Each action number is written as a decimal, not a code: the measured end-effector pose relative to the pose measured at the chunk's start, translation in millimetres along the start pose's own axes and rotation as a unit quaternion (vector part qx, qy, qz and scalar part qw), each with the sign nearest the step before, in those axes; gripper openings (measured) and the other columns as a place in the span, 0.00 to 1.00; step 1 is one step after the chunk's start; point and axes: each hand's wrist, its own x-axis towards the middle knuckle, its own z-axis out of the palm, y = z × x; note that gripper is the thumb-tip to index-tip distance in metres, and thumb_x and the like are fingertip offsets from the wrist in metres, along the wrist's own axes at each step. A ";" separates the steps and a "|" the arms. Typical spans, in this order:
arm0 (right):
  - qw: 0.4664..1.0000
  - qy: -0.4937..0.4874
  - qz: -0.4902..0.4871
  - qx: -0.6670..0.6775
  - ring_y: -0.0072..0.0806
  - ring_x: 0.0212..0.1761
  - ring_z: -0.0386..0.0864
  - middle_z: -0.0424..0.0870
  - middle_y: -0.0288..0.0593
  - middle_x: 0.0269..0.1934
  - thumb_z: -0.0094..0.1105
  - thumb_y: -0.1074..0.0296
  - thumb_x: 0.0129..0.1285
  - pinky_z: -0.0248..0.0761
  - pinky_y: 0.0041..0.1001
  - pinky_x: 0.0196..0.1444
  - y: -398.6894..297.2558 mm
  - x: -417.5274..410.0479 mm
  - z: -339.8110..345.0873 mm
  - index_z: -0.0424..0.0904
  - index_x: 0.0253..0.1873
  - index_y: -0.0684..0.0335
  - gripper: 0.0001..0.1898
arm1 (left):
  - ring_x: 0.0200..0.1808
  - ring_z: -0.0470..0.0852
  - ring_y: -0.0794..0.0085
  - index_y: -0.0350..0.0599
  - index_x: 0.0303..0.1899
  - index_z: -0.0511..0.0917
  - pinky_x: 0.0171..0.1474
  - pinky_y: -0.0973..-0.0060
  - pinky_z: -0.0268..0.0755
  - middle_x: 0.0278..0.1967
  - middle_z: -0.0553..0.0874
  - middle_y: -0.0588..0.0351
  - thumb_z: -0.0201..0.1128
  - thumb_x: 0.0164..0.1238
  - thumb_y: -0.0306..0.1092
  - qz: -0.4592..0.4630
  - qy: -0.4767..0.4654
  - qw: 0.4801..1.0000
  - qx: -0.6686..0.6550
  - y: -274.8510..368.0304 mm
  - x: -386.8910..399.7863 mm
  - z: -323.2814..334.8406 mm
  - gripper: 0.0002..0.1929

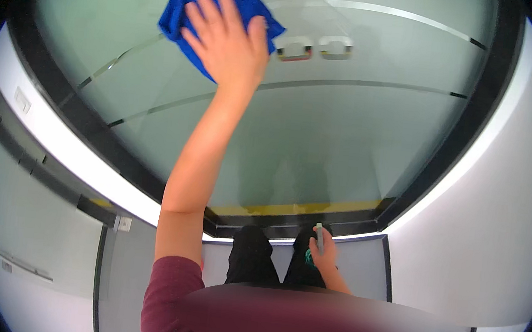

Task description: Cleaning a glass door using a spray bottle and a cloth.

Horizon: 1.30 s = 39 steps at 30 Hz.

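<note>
Before me stands a large frosted glass panel (pixel 308 122) crossed by curved-looking clear stripes. Spread flat, my left hand (pixel 230 42) presses a crumpled blue cloth (pixel 177 13) against the upper left of the glass. Its fingers are apart, and the arm is stretched far up. Down by my right leg, my right hand (pixel 327 253) holds a slim grey stick-like object (pixel 320 238) with a pale tip; I cannot tell what it is. Some green strands (pixel 309 257) show beside that hand, partly hidden by it.
A dark frame (pixel 437 182) surrounds the glass, with a yellow strip (pixel 339 205) along its bottom. Two light handle-like shapes (pixel 336 47) show on the glass right of the cloth. A wall switch (pixel 22 100) sits at left; a white wall (pixel 471 224) bounds the right.
</note>
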 end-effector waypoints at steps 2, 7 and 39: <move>1.000 -0.002 0.001 0.028 0.49 0.52 0.80 0.82 0.50 0.51 0.63 0.67 0.63 0.74 0.36 0.53 1.4 -2.6 -2.4 0.74 0.59 0.58 0.19 | 0.75 0.55 0.41 0.40 0.70 0.66 0.71 0.37 0.45 0.75 0.59 0.39 0.53 0.69 0.56 0.057 0.001 0.998 -0.004 49.2 -3.8 16.2 0.35; 1.000 0.010 -0.014 0.009 0.52 0.51 0.80 0.81 0.51 0.52 0.62 0.64 0.63 0.74 0.38 0.51 9.1 -9.2 -9.1 0.73 0.59 0.59 0.20 | 0.72 0.61 0.50 0.48 0.70 0.66 0.65 0.41 0.55 0.73 0.62 0.45 0.58 0.65 0.58 0.163 -0.051 0.984 -0.055 183.0 -7.1 41.3 0.36; 0.997 -0.034 -0.046 -0.060 0.49 0.56 0.78 0.80 0.51 0.53 0.61 0.68 0.64 0.71 0.37 0.57 -11.3 -10.6 6.1 0.74 0.59 0.63 0.19 | 0.76 0.58 0.59 0.47 0.72 0.63 0.72 0.44 0.48 0.75 0.62 0.49 0.59 0.66 0.50 0.217 0.025 0.957 -0.189 36.0 62.1 8.6 0.35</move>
